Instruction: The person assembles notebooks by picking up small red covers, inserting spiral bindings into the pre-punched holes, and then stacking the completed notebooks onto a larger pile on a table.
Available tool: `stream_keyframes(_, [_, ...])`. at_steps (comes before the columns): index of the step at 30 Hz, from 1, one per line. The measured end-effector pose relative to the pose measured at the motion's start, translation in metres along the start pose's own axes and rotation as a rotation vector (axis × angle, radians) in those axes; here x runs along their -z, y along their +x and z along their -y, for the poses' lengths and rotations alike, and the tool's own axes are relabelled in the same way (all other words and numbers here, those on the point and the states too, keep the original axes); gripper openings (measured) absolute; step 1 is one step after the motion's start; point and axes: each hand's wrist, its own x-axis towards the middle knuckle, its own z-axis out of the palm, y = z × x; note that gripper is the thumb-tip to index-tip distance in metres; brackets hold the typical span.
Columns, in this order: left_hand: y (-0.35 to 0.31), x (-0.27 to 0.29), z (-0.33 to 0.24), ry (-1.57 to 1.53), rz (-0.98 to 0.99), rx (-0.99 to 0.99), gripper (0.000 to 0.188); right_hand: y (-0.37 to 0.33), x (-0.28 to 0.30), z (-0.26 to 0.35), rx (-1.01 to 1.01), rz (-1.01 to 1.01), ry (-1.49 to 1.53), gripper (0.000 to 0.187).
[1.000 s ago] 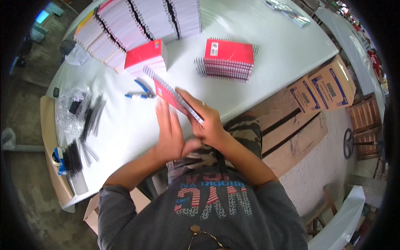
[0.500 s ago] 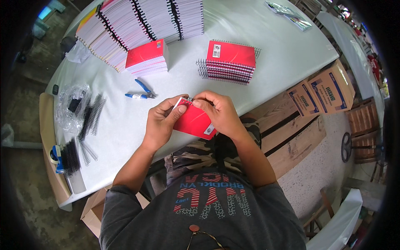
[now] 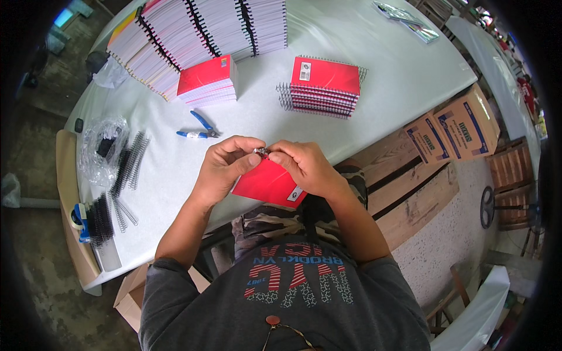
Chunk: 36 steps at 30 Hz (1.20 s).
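Observation:
A red-covered notebook (image 3: pixel 266 184) hangs over my lap at the table's near edge, a small white label by its lower right corner. At its top edge my left hand (image 3: pixel 229 167) pinches a dark wire coil (image 3: pixel 261 152) between thumb and forefinger. My right hand (image 3: pixel 305 167) is closed on the notebook's upper right side, its thumb and fingertips beside the same coil. How far the coil runs through the holes is hidden by my fingers. Blue-handled cutting pliers (image 3: pixel 202 127) lie on the table beyond my left hand, their handles spread.
Red notebooks with coils are stacked (image 3: pixel 325 88) beyond my right hand. A red-topped pile of pages (image 3: pixel 206 79) stands before tall stacks of bound books (image 3: pixel 205 29). Loose black coils (image 3: pixel 130 161) and a clear plastic bag (image 3: pixel 102 153) lie at left; cardboard boxes (image 3: pixel 453 131) stand at right.
The notebook's top edge has tilted and dropped slightly toward me. Both hands have come closer together around the coil, and the left fingers now pinch it.

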Motion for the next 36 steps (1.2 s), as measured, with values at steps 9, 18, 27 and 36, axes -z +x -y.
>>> stream_keyframes(9, [0.003,0.004,-0.002,-0.047,0.044,-0.002,0.013,0.000,-0.007,-0.001,0.179,-0.092,-0.109,0.016])
stream_keyframes(18, [0.008,0.021,0.008,0.080,0.170,-0.132,0.019,-0.002,-0.009,0.010,0.226,-0.095,-0.357,0.017])
stream_keyframes(27, [0.037,0.010,-0.037,0.537,-0.114,-0.217,0.007,-0.017,0.065,-0.005,-0.286,-0.005,0.096,0.019])
stream_keyframes(36, [0.180,-0.047,-0.003,0.544,-0.471,-0.351,0.033,0.010,0.096,-0.094,-0.085,-1.036,-0.124,0.043])
